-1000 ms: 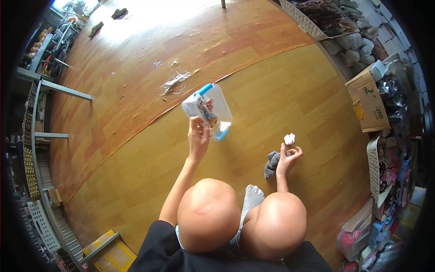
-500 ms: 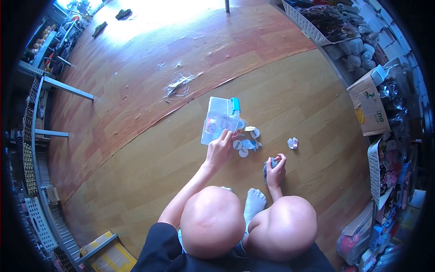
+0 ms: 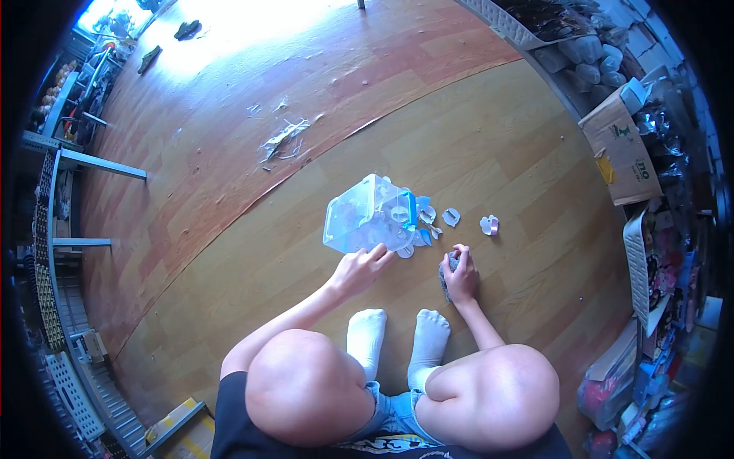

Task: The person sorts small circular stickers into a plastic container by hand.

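A clear plastic box (image 3: 349, 218) with a light-blue rim latch (image 3: 413, 209) lies tipped on the floor, small pale pieces inside it. More small white and blue pieces (image 3: 425, 214) are spread at its right side. My left hand (image 3: 362, 270) is closed at the box's near lower edge; what its fingers hold, if anything, is hidden. My right hand (image 3: 462, 280) is wrapped round a grey, fuzzy-looking wad (image 3: 446, 277) on the floor. Beyond it sit a round white piece (image 3: 451, 218) and a white-and-pink piece (image 3: 489, 225).
White shreds (image 3: 286, 141) lie on the reddish floor farther off, with dark shoes (image 3: 187, 30) beyond. A metal rack (image 3: 103, 164) stands left. A cardboard box (image 3: 621, 149) and packed goods line the right. My socked feet (image 3: 367, 336) are near the box.
The clear box has tipped over toward the right, and its pieces have shifted. My left hand has come down toward me from the box's right side. My right hand still grips the grey wad.
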The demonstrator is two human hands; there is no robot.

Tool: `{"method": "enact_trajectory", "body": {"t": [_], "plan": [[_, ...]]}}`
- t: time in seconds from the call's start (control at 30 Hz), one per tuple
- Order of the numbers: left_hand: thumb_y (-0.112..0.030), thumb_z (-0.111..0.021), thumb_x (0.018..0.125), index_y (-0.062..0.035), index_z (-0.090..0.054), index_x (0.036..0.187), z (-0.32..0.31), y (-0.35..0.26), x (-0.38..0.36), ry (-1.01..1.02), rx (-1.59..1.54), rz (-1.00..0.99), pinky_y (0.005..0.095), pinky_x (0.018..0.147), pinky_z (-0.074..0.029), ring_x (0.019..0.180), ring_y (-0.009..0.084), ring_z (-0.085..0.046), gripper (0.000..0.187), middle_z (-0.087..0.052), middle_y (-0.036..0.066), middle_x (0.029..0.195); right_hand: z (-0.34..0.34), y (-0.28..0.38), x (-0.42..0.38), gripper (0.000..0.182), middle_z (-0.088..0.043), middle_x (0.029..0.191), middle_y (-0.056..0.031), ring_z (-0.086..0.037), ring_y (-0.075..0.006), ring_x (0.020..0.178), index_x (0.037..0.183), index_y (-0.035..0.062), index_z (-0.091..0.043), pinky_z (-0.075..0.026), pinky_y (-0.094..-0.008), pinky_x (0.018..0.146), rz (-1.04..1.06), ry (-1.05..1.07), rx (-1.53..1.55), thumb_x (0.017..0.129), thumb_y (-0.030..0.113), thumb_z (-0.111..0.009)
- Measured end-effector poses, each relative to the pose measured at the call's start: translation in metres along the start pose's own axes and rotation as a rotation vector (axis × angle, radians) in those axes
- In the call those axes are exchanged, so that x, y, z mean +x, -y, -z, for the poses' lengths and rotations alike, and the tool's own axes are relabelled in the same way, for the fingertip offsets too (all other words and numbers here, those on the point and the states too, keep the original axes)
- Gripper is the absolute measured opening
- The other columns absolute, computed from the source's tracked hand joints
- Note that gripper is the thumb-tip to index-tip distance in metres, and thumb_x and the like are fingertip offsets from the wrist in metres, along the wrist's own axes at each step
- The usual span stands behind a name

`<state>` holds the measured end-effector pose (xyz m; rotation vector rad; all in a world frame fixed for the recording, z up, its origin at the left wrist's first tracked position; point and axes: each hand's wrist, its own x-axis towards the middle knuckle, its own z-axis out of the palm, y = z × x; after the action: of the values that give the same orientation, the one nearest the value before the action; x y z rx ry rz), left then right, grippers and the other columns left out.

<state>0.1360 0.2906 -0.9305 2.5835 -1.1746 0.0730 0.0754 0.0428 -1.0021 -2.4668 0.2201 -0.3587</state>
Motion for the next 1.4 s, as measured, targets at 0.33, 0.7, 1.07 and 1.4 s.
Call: {"method": "enact_trajectory", "body": {"t": [0.33, 0.7, 1.07, 1.4], "plan": [[-0.004, -0.059, 0.07, -0.0105, -0.052, 0.093, 0.022, 0.029, 0.006, -0.132, 0.024, 0.196, 0.0329, 0.047, -0.05, 0.059, 0.0215, -0.059, 0.025, -0.05, 0.006, 0.083, -0.007, 0.003, 0.006, 0.022, -0.052, 0.078, -0.0076, -0.058, -0.0262, 0.069, 0.097, 0.0086, -0.047, -0.045, -0.0397, 0.055, -0.005, 0.013, -0.085, 0.08, 0.013, -0.059], [-0.006, -0.053, 0.087, -0.0062, -0.044, 0.09, 0.059, 0.053, -0.073, -0.814, -0.724, 0.911, 0.0262, 0.05, -0.05, 0.06, 0.0121, -0.06, 0.01, -0.051, 0.004, 0.076, 0.012, 0.024, 0.009, 0.039, -0.049, 0.083, -0.0094, -0.054, -0.0258, 0.08, 0.104, 0.0059, -0.042, -0.044, -0.0376, 0.071, -0.234, 0.169, 0.225, 0.076, 0.017, -0.066], [-0.011, -0.047, 0.09, -0.0075, -0.038, 0.098, 0.046, 0.048, -0.112, -0.967, -1.302, 0.949, 0.0292, 0.056, -0.059, 0.072, 0.0099, -0.059, 0.013, -0.046, 0.003, 0.089, 0.025, 0.052, 0.02, 0.019, -0.055, 0.083, -0.0128, -0.056, -0.0264, 0.079, 0.088, 0.0006, -0.048, -0.044, -0.0344, 0.075, -0.086, 0.596, 0.242, 0.079, 0.01, -0.063], [-0.005, -0.061, 0.083, -0.0075, -0.043, 0.086, 0.06, 0.007, -0.079, -0.954, -1.206, 1.039, 0.0185, 0.061, -0.038, 0.068, 0.0025, -0.045, 0.019, -0.048, -0.002, 0.08, 0.057, 0.079, 0.04, 0.035, -0.055, 0.091, -0.0057, -0.056, -0.0132, 0.086, 0.111, 0.0039, -0.04, -0.047, -0.0295, 0.076, -0.741, 0.603, 1.104, 0.088, 0.022, -0.059]]}}
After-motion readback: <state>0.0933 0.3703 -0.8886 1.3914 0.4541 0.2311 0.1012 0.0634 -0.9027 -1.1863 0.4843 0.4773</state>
